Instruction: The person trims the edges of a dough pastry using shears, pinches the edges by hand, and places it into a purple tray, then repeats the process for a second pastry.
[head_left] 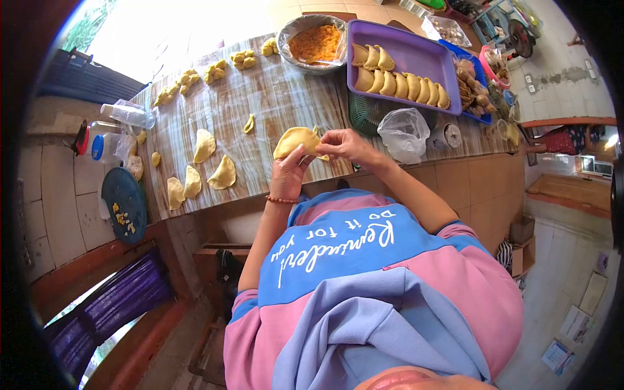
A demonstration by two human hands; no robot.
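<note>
A half-moon pastry of yellow dough is held up over the front edge of the table. My left hand grips it from below, thumb on the near face. At its right end, the fingers of my right hand are closed in a pinch on the pastry's edge. Several folded pastries, among them one half-moon, lie to the left on the wood-patterned table. A small dough scrap rests beyond my left hand. Behind are clusters of dough lumps and a plastic-lined bowl of orange filling.
A purple tray with rows of pastries stands at the back right, partly over a green basket. A clear plastic bag lies near my right forearm. On the left are a plastic bottle and a dark green plate with scraps.
</note>
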